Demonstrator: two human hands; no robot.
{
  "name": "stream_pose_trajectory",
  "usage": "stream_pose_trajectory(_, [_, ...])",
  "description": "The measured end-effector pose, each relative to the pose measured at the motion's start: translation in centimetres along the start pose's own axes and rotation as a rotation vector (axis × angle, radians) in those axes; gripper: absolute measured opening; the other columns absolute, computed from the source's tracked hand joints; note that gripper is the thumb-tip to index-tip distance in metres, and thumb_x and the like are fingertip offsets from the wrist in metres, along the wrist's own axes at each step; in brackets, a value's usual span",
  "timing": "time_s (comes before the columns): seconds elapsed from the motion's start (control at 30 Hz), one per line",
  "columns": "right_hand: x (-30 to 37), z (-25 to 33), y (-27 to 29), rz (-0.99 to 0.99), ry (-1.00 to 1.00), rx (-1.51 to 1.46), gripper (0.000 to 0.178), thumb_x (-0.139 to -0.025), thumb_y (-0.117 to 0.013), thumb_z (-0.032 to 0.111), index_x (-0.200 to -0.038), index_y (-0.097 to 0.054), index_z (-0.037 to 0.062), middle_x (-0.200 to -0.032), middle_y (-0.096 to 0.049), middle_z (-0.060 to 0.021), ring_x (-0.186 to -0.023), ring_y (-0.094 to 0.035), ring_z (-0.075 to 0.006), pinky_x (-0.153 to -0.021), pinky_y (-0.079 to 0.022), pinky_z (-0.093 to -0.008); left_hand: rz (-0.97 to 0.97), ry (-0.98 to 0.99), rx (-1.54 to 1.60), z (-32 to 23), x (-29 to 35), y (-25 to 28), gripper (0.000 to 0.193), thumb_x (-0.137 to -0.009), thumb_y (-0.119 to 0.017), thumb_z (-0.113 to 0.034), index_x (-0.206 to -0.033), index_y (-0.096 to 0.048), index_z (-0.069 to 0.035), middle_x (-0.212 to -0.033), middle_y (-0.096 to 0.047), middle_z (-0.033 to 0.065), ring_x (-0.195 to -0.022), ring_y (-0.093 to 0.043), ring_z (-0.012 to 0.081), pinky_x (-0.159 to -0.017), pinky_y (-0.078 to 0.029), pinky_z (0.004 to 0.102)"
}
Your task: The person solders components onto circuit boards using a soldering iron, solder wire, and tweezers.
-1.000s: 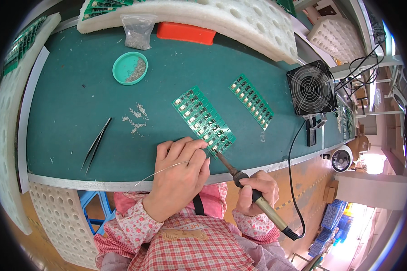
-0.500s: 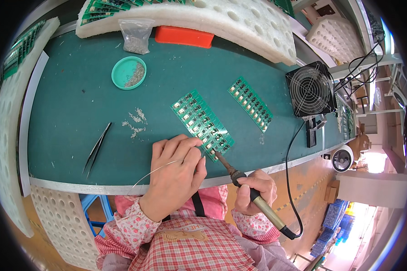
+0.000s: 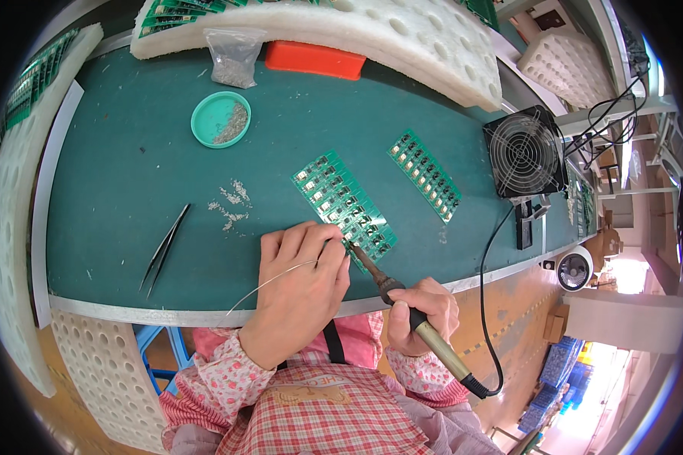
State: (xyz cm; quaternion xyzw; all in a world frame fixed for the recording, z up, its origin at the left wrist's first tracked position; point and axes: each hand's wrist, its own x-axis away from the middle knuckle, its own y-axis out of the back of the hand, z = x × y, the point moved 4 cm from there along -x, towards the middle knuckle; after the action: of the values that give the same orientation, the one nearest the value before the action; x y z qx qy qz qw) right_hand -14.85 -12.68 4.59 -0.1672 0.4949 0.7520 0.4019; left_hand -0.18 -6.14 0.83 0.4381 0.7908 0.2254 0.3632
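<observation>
green tabletop: left hand palm-down, right hand clasping slanted soldering iron

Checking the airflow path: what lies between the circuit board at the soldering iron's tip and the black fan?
In the head view, a narrower circuit board lies between the larger board and the black fan, with green work surface either side.
</observation>
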Motion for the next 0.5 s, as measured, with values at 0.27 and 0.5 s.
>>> stream_pose_trajectory(0.27, [-0.1,0.0,-0.3,0.026,0.016,0.023,0.018,-0.08,-0.071,0.002,-0.094,-0.06,0.0041,-0.06,-0.058,-0.0035,-0.042,-0.05,-0.0179,-0.042,-0.038,-0.0308,-0.006,-0.002,0.0,-0.1,0.0,-0.1,0.02,-0.078,-0.072,-0.006,-0.093,-0.059,-0.005,-0.109,-0.061,0.0048,-0.104,-0.059,0.0265,-0.087,-0.039,0.0421])
stream_pose_trajectory(0.5, [0.3,1.3,-0.9,0.189,0.17,0.108,0.042,-0.066,-0.08,0.003,-0.103,-0.061,0.0021,-0.057,-0.05,0.0021,-0.045,-0.047,-0.0159,-0.044,-0.036,-0.0285,0.019,-0.027,-0.03,0.1,0.2,-0.1,0.023,-0.079,-0.072,-0.008,-0.098,-0.061,-0.003,-0.11,-0.059,0.0057,-0.107,-0.058,0.0241,-0.089,-0.04,0.0411])
